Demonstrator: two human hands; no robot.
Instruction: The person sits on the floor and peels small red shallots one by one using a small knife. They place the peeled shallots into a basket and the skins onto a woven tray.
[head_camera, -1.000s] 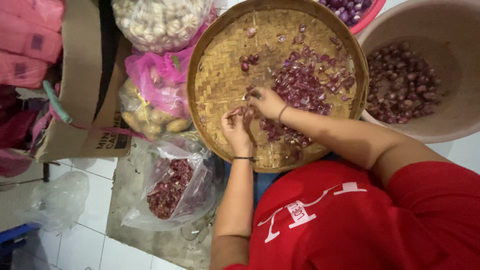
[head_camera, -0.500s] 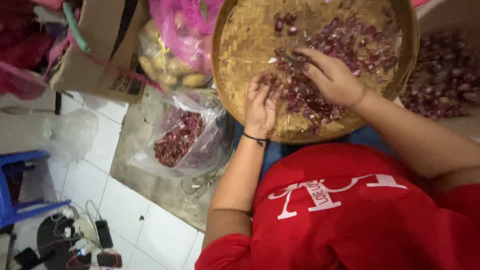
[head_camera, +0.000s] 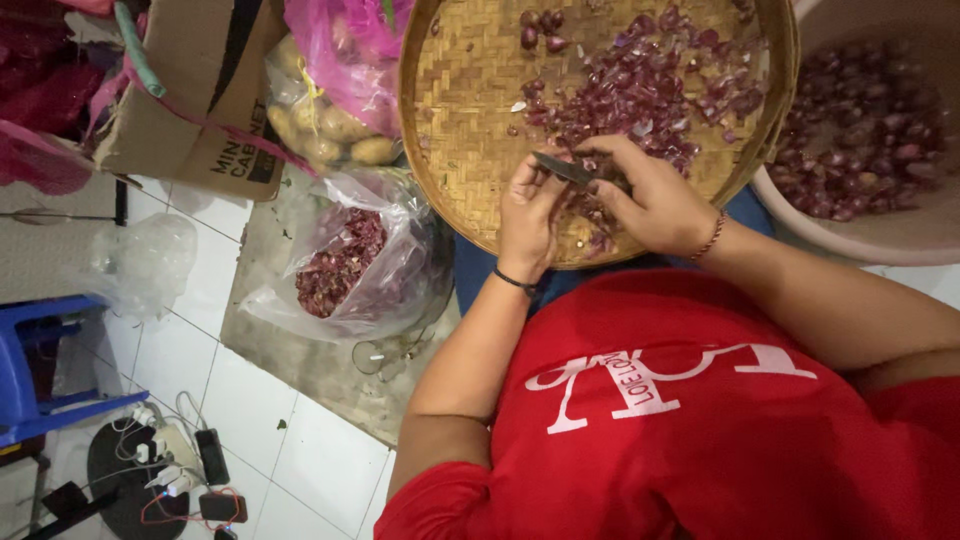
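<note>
Head view, looking down over a red shirt (head_camera: 700, 420). Both hands work over a round woven bamboo tray (head_camera: 470, 110) resting on the lap. Left hand (head_camera: 528, 215), black band at the wrist, grip closed around the handle end of a small dark knife (head_camera: 563, 168), blade pointing toward the right hand. Right hand (head_camera: 650, 200), beaded bracelet at the wrist, fingers curled and pinched at the blade tip; grip looks closed on something small, likely a shallot, but the item itself is hidden by the fingers, cannot tell for sure. The hands touch each other at the knife, near the tray's lower edge. Shallots and purple skins (head_camera: 640, 90) lie scattered over the tray's upper middle and right, some directly under the hands. Right of the tray, touching its rim, a beige plastic basin (head_camera: 900, 235) full of unpeeled shallots. Left of the tray on the floor, a clear plastic bag (head_camera: 345, 265) with red-purple peelings, open at the top. Above that, a pink bag with potatoes (head_camera: 340, 130), beside a cardboard box (head_camera: 190, 110). Far left, a blue plastic stool (head_camera: 40, 390); power strip and chargers (head_camera: 180, 450) on the white tiled floor at lower left.
</note>
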